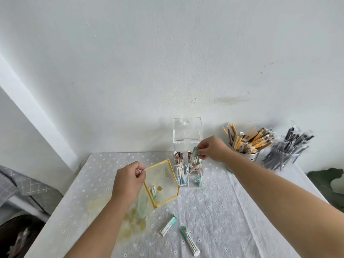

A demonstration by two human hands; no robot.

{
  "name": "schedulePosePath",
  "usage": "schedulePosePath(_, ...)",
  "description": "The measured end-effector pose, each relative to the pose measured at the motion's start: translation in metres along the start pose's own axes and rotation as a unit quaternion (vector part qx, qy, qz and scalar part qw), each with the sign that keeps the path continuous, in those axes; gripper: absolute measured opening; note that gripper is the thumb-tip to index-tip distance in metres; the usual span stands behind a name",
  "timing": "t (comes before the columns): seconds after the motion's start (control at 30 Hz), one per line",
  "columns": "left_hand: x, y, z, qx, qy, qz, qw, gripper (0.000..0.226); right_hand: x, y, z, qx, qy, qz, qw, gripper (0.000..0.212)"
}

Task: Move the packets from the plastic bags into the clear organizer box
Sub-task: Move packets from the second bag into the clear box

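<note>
My left hand [128, 180] pinches the rim of a yellow-edged clear plastic bag [163, 185] and holds its mouth open; one packet [153, 190] lies inside. My right hand [211, 148] grips a white and teal packet [195, 153] over the far right compartment of the clear organizer box [188, 170], whose lid [187, 130] stands open behind. The box holds several packets, brown at the back, blue and teal in front. Two loose white and teal packets [168, 225] [189, 241] lie on the tablecloth near me.
A second flat yellowish bag [134, 220] lies under my left forearm. A metal cup of yellow-wrapped sticks [247, 142] and a clear jar of black-wrapped sticks [286, 151] stand at the back right. The wall is directly behind the box. A green leaf [327, 185] shows at the right edge.
</note>
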State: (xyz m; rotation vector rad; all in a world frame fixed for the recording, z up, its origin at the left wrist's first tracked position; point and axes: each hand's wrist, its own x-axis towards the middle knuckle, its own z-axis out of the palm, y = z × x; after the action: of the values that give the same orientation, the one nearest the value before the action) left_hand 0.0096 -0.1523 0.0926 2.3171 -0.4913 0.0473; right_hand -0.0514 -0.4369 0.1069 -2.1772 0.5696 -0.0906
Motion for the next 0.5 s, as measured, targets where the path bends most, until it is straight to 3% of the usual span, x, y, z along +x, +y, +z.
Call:
schedulePosePath(0.23,0.0,0.001,0.002,-0.003,-0.005,0.003,1.0,0.016,0.01,0.02,0.019,-0.001,-0.013,0.033,0.999,0.013)
schedulePosePath(0.5,0.001,0.002,0.006,-0.002,-0.004,0.012,1.0,0.011,0.014,0.022,0.017,-0.063,0.004,0.01,0.998,0.009)
